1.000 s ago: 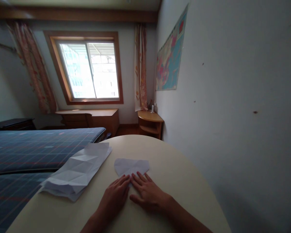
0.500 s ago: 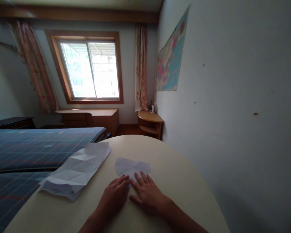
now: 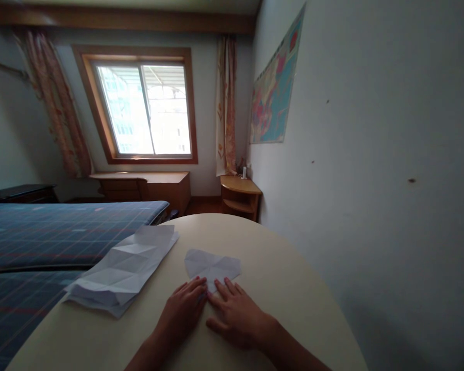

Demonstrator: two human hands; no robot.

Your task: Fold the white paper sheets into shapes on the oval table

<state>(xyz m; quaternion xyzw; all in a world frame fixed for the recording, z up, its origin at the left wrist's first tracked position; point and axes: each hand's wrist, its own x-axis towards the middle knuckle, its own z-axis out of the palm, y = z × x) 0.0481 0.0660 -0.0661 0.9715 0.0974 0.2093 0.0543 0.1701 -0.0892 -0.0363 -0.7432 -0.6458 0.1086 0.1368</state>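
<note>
A small folded sheet of white paper (image 3: 212, 264) lies flat on the pale round table (image 3: 255, 242), with crease lines across it. At its near left edge, my left hand (image 3: 186, 305) rests with fingers stretched forward and close together, the tips touching the paper. My right hand (image 3: 235, 312) lies flat with fingers spread, its fingertips on the paper's near right part. Both hands meet near the lower point of the paper and cover some of it.
Several creased white sheets (image 3: 123, 268) lie stacked at the table's left edge. A bed with a blue plaid mattress (image 3: 73, 232) adjoins that side. The wall (image 3: 371, 232) is on the right. Beyond the table stand a wooden desk (image 3: 166, 188) and a corner shelf (image 3: 239, 184).
My right hand has slid slightly back toward me, so a little more of the folded paper shows. My left hand stays nearly in place. The view has shifted slightly.
</note>
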